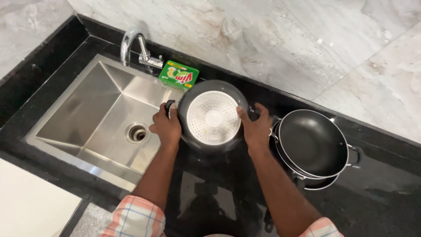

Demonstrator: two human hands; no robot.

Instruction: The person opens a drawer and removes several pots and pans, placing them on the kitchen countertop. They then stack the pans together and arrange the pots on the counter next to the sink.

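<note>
Black stone counter (228, 193) runs below a marble wall, with a steel sink (83, 109) set in at its left end. I hold a dark pan (213, 117) upside down between both hands, its ribbed metal base facing up to me, just at the right edge of the sink. My left hand (166, 127) grips the rim by the stub handle; my right hand (256, 127) presses the opposite rim with spread fingers. Both hands are equally near. Stacked black woks (312, 147) sit just to the right, and a green soap box (179, 75) lies behind, near the tap (136, 48).
</note>
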